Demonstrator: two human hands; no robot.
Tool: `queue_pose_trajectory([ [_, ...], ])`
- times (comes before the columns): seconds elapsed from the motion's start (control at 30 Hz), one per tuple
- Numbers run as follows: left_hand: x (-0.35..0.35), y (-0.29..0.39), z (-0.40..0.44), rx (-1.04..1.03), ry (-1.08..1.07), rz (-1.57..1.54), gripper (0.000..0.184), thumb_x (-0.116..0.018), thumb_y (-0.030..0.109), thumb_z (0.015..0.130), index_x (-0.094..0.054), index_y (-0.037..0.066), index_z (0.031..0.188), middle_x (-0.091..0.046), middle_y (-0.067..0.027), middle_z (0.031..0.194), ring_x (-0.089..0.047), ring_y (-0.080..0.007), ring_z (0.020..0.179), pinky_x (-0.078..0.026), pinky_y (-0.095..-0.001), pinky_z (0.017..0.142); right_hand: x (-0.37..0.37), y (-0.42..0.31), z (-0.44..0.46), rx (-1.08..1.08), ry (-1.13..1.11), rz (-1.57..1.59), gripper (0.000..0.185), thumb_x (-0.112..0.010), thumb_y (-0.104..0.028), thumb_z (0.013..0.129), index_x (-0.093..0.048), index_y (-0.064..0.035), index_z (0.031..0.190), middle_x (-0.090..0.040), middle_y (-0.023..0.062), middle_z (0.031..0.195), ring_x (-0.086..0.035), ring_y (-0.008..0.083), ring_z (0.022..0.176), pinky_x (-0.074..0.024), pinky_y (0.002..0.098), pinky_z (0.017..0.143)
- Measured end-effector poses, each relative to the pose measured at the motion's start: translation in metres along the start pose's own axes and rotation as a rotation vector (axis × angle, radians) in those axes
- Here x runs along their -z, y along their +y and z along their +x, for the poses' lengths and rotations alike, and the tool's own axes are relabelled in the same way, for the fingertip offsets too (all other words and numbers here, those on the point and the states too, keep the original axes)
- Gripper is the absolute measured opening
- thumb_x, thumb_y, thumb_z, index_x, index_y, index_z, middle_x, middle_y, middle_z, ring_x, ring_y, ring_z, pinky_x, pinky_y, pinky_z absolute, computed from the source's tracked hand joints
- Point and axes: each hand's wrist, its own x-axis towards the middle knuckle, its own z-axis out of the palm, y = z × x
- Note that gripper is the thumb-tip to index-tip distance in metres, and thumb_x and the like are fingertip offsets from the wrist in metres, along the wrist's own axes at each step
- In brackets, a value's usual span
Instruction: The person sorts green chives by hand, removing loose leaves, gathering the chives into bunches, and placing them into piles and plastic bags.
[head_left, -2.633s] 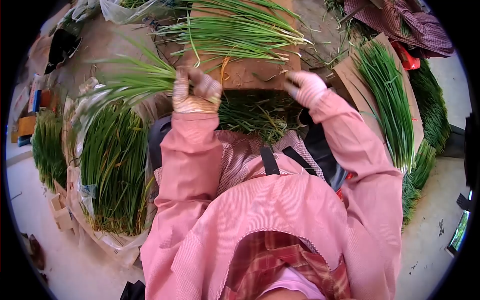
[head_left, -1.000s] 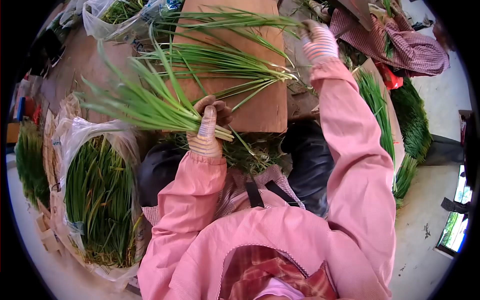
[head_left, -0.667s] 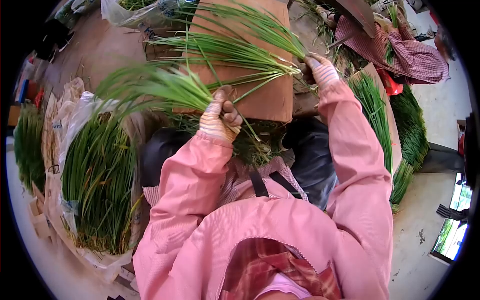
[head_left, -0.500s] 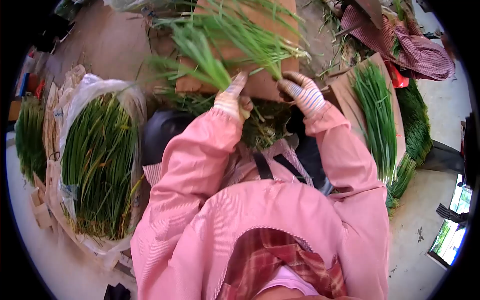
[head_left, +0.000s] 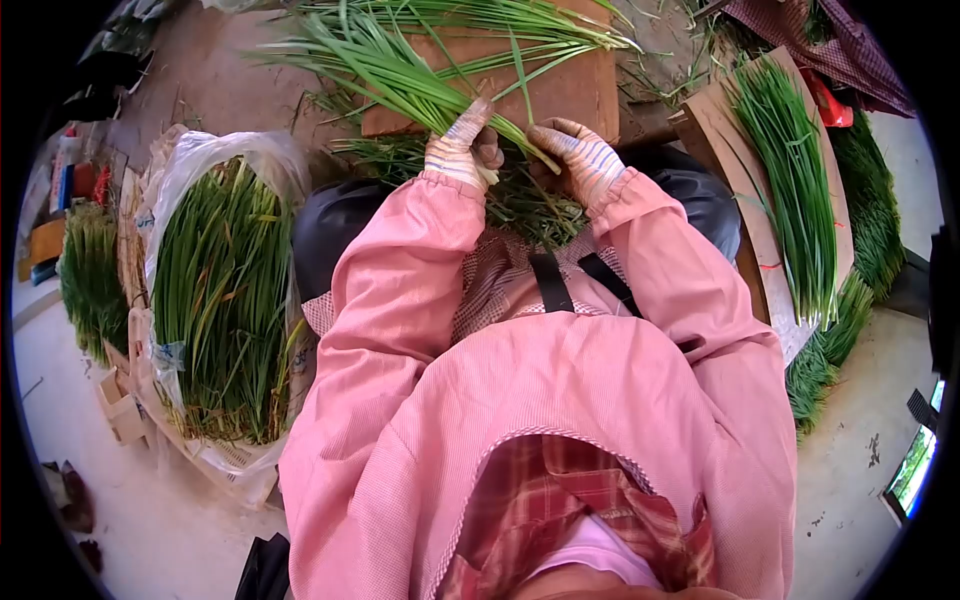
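Observation:
My left hand [head_left: 465,145], in a striped glove, is closed round a bunch of long green leaves [head_left: 400,80] that fans out to the upper left. The stem ends stick out to the right, toward my right hand [head_left: 580,160]. That hand, in a matching glove, has its thumb and fingers closed at the stem ends, with a thin leaf rising above it. Beyond both hands, more loose leaves [head_left: 510,18] lie across a brown board [head_left: 590,85]. Cut scraps [head_left: 540,215] are heaped below the board, between my knees.
At the left stands a plastic-lined basket [head_left: 165,260] full of upright leaves, with another bundle [head_left: 90,270] beyond it. A pile of leaves [head_left: 790,170] rests on cardboard at the right, with more greens [head_left: 870,200] beside it. Checked cloth [head_left: 860,50] lies at the upper right.
My right hand has come back from the far right of the board with leaves and met my left hand. The two bunches now overlap, and my left hand has shifted right.

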Motion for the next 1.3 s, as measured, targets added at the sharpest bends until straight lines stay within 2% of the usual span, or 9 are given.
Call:
queue_pose_trajectory([
  [0.1,0.003,0.001,0.003,-0.006,-0.015,0.026,0.02,-0.069,0.013,0.071,-0.05,0.013,0.065,-0.042,-0.0003,0.048,-0.036,-0.0117,0.036,-0.023,-0.0247,0.036,0.012,-0.005,0.013,0.05,-0.034,-0.217,0.021,-0.064,-0.02,0.076,-0.057,-0.0028,0.087,-0.056,0.0018,0.071,-0.051,0.009,0.057,-0.0399,0.0232,0.049],
  [0.2,-0.002,0.006,0.001,-0.146,0.018,0.015,0.018,-0.069,0.012,0.071,-0.051,0.012,0.067,-0.041,-0.0007,0.047,-0.036,-0.0117,0.035,-0.023,-0.0255,0.036,0.046,-0.006,0.031,0.201,0.069,-0.827,0.054,-0.064,-0.032,0.071,-0.053,0.0086,0.104,-0.062,0.0136,0.084,-0.057,0.0195,0.078,-0.0441,0.0284,0.073],
  [0.3,0.005,0.019,0.002,-0.234,-0.088,0.083,0.015,-0.069,0.012,0.071,-0.054,0.01,0.073,-0.041,-0.001,0.046,-0.036,-0.0122,0.036,-0.023,-0.0252,0.036,0.064,-0.029,0.015,0.14,0.08,-1.146,0.055,-0.065,-0.039,0.07,-0.056,0.0059,0.101,-0.062,0.0142,0.085,-0.057,0.0176,0.075,-0.0444,0.0289,0.072],
  [0.43,0.007,0.02,0.002,-0.076,-0.441,-0.026,0.025,-0.073,0.015,0.066,-0.06,0.007,0.085,-0.05,-0.0036,0.052,-0.045,-0.0132,0.038,-0.036,-0.0249,0.035,0.055,-0.039,-0.007,0.104,-0.112,-0.606,0.055,-0.056,-0.052,0.076,-0.059,0.0,0.092,-0.06,0.0063,0.072,-0.054,0.0126,0.063,-0.0429,0.0254,0.054],
  [0.5,0.004,0.016,0.004,0.007,-0.444,0.005,0.025,-0.073,0.013,0.066,-0.06,0.007,0.086,-0.049,-0.0028,0.052,-0.043,-0.013,0.037,-0.034,-0.024,0.035,0.024,-0.032,-0.018,-0.204,-0.337,-0.17,0.045,-0.054,-0.048,0.079,-0.06,-0.0051,0.092,-0.058,0.0024,0.068,-0.053,0.0111,0.055,-0.043,0.023,0.05],
  [0.73,0.016,-0.001,0.004,0.039,-0.16,0.004,0.022,-0.069,0.024,0.073,-0.052,0.014,0.081,-0.042,0.0008,0.052,-0.033,-0.0104,0.038,-0.023,-0.0249,0.037,0.004,-0.003,-0.011,0.106,-0.056,-0.127,0.023,-0.066,-0.019,0.076,-0.06,-0.0053,0.093,-0.058,-0.0013,0.071,-0.051,0.0062,0.056,-0.0396,0.0189,0.049],
  [1.1,-0.003,-0.013,-0.011,-0.048,0.068,0.443,0.022,-0.072,0.019,0.067,-0.055,0.008,0.077,-0.052,-0.0026,0.057,-0.042,-0.0112,0.038,-0.031,-0.0239,0.034,0.001,0.02,0.01,0.11,0.012,-0.012,0.021,-0.059,-0.024,0.082,-0.061,-0.006,0.092,-0.06,-0.0001,0.074,-0.05,0.0072,0.06,-0.0411,0.0214,0.054],
  [1.13,-0.003,-0.012,-0.011,-0.051,0.06,0.441,0.022,-0.072,0.019,0.067,-0.055,0.008,0.077,-0.052,-0.0026,0.057,-0.042,-0.0112,0.038,-0.031,-0.0239,0.034,0.0,0.025,0.019,0.299,-0.006,-0.055,0.022,-0.058,-0.024,0.082,-0.061,-0.0042,0.092,-0.06,0.0002,0.077,-0.05,0.0071,0.066,-0.0421,0.0221,0.059],
  [1.3,-0.002,-0.01,-0.005,-0.196,0.072,0.53,0.02,-0.071,0.016,0.068,-0.055,0.008,0.077,-0.053,-0.0034,0.058,-0.042,-0.01,0.038,-0.031,-0.0225,0.034,0.002,0.026,0.041,0.325,0.116,-0.421,0.03,-0.057,-0.022,0.08,-0.058,0.0021,0.099,-0.061,0.0067,0.08,-0.051,0.0115,0.072,-0.0429,0.027,0.068],
])
